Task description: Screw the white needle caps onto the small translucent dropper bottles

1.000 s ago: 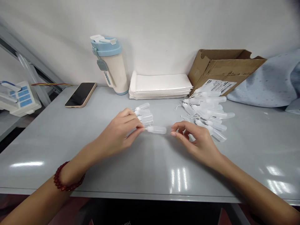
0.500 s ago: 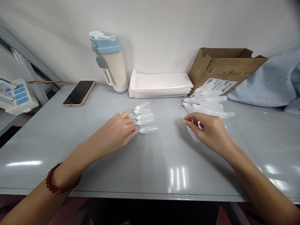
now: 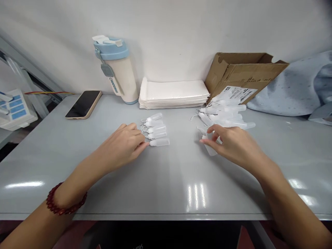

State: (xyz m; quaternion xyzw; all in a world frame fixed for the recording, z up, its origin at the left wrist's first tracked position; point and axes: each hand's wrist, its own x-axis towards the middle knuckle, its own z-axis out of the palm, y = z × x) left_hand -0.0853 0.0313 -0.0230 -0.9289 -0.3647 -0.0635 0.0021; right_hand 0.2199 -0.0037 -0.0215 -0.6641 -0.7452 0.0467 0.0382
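My left hand [image 3: 127, 141] is closed, with thumb and fingers at the capped tip of the nearest small dropper bottle [image 3: 160, 142]. That translucent bottle lies at the front of a short row of similar bottles [image 3: 157, 128], their tethered caps pointing left. On the right, my right hand [image 3: 228, 143] has thumb and index finger parted over a single dropper bottle [image 3: 211, 150] lying slanted on the table. My fingers partly cover this bottle. Just behind is a loose heap of dropper bottles [image 3: 225, 114] with thin cap straps.
Along the wall stand a cream tumbler with blue lid [image 3: 120, 74], a stack of white padded envelopes [image 3: 173, 91] and an open cardboard box [image 3: 241, 76]. A phone [image 3: 83, 104] lies at left, pale blue fabric [image 3: 293, 90] at right. The grey table [image 3: 166, 186] has a straight front edge.
My right thumb and index finger have come apart above the slanted bottle. My left hand stays at the front bottle of the row. The whole view has shifted slightly.
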